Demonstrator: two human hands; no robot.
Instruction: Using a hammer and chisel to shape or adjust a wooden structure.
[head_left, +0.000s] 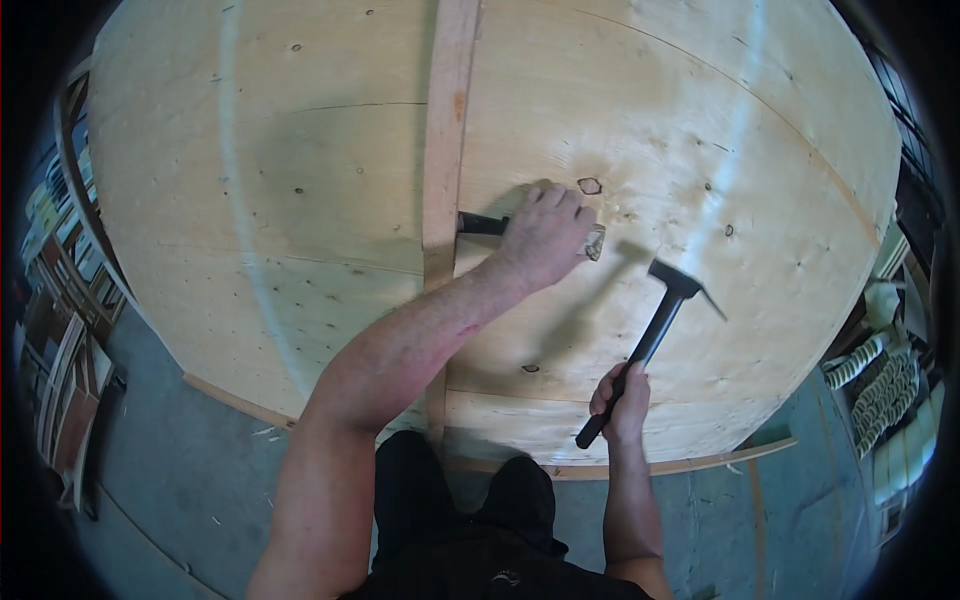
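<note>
My left hand (549,236) is wrapped round a bar-like tool lying flat on the large plywood panel (350,190). Its dark shaft (482,224) reaches left to the edge of a narrow wooden batten (441,175), and its worn, pale blunt end (595,243) sticks out on the right; my fingers hide the middle, so its exact kind is unclear. In my right hand (627,402), a black-handled hammer (652,335) is gripped near the handle's lower end. The hammer's head is raised over the panel, right of and below the blunt end, casting a shadow on the wood.
The batten runs up the panel's middle. A wooden strip (640,467) edges the panel close to my legs, with grey floor (190,470) around it. Stacked curved wooden frames (70,390) stand at left; bundled, wrapped material (885,400) lies at right.
</note>
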